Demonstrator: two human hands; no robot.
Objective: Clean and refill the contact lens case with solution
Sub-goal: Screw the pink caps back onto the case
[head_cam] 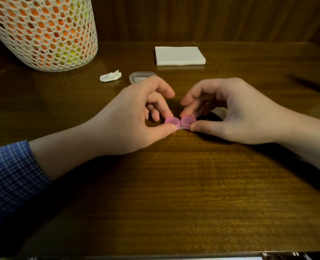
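Note:
A small contact lens case (180,123) with two pink round caps lies on the brown wooden table (174,184), near the middle. My left hand (136,117) pinches its left cap between thumb and fingers. My right hand (228,111) pinches the right cap the same way. Both caps sit on the case. A dark object (214,115) shows partly under my right palm; I cannot tell what it is. No solution bottle is clearly in view.
A folded white tissue stack (180,55) lies at the back centre. A crumpled white tissue piece (110,76) and a clear plastic box (139,76) lie behind my left hand. A tall white mesh container (42,32) stands at the back left.

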